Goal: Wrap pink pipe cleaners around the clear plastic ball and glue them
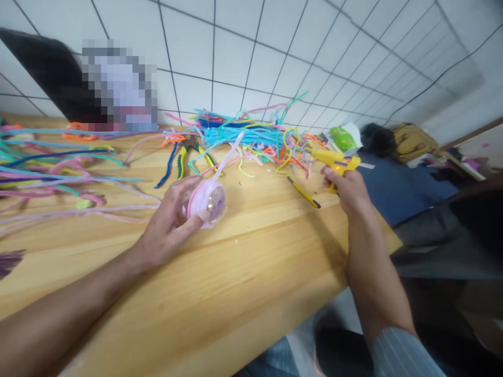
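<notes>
My left hand (pixel 168 222) is closed around a clear plastic ball (pixel 218 204) just above the wooden table. Lilac pipe cleaner (pixel 200 199) is wrapped round the ball's middle, beside a pink strand, and one loose lilac end sticks up to the right. In my right hand (pixel 349 188) is a yellow hot glue gun (pixel 334 159), gripped by its handle and held over the table's right side, apart from the ball. A yellow and black utility knife (pixel 304 191) lies on the table between the two hands.
Pliers with yellow-green handles (pixel 183 162) lie beyond the left hand. A heap of coloured pipe cleaners (pixel 243 135) lies along the tiled wall (pixel 236 52), with more strands (pixel 58 173) at the left. A dark panel (pixel 51 73) leans on the wall. A green and white packet (pixel 345 137) sits at the back right.
</notes>
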{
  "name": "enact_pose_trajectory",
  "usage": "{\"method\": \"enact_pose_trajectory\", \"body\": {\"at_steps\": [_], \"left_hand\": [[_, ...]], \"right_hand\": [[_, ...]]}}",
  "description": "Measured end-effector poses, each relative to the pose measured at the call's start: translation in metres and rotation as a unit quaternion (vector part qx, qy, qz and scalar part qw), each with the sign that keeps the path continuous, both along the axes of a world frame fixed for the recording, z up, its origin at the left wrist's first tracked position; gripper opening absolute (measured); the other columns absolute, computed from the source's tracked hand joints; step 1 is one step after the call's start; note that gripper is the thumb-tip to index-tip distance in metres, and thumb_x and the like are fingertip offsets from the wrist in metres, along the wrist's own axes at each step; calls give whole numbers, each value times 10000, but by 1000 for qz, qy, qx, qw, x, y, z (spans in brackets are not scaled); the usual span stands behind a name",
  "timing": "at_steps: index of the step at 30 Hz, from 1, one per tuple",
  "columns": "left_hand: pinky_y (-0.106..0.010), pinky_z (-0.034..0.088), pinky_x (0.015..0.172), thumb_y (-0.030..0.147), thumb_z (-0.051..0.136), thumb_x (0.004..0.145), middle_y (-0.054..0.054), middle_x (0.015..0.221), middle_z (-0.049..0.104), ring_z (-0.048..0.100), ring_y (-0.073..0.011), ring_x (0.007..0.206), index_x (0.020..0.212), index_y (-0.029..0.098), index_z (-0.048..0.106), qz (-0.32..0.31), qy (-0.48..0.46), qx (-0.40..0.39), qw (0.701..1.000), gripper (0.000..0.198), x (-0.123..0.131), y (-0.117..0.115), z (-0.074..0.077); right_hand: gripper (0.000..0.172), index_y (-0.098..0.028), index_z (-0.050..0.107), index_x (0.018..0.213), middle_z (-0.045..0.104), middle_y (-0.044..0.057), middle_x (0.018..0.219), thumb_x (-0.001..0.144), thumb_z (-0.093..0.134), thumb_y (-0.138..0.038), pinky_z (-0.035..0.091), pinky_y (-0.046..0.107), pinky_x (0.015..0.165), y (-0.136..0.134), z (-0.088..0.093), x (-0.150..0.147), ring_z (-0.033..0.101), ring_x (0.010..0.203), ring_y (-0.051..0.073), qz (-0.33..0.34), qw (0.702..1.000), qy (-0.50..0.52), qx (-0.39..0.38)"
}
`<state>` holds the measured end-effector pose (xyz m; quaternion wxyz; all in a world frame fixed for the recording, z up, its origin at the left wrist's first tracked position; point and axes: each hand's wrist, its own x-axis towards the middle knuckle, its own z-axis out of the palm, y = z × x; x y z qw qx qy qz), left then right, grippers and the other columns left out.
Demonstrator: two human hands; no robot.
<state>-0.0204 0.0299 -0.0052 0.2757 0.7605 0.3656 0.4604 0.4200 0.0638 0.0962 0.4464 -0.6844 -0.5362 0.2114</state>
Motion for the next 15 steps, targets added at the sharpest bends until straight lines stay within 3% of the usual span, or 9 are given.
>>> {"method": "enact_pose_trajectory", "body": {"at_steps": [3, 7, 11, 15], "left_hand": [[-662, 378, 1325, 459, 718, 1008, -58, 1654, 513, 466, -422, 1536, 1656, 385, 428, -4, -3, 2, 1000, 714, -1, 1, -2], [-672, 368, 1330, 476, 701, 1014, -72, 1675, 491, 465, -423, 1543, 1655, 371, 414, -1, 3, -21, 1000, 710, 0, -2, 3], [-601, 358, 1355, 403, 597, 1080, -84, 1701, 453, 438, -355, 1592, 1654, 346, 382, 15, 36, -54, 998, 615, 2, -9, 12], [-594, 349, 1359, 395, 597, 1075, -99, 1704, 446, 420, -351, 1611, 1647, 325, 383, 18, 39, -51, 998, 614, 3, -10, 14]], "right_hand": [[286, -212, 654, 755, 604, -13, 621, 763, 832, -437, 364, 308, 563, 13, -22, 34, 484, 594, 139, -30, 997, -6, -70], [300, -194, 680, 738, 654, -6, 649, 692, 885, -408, 396, 301, 606, 22, -45, 53, 516, 635, 145, -12, 993, -18, -117], [323, -175, 739, 826, 725, 11, 742, 684, 872, -432, 459, 303, 684, 30, -58, 62, 597, 715, 175, -6, 990, -35, -135], [346, -183, 760, 894, 783, 44, 865, 693, 853, -449, 522, 332, 775, 32, -64, 74, 665, 802, 208, 8, 988, -53, -144]]}}
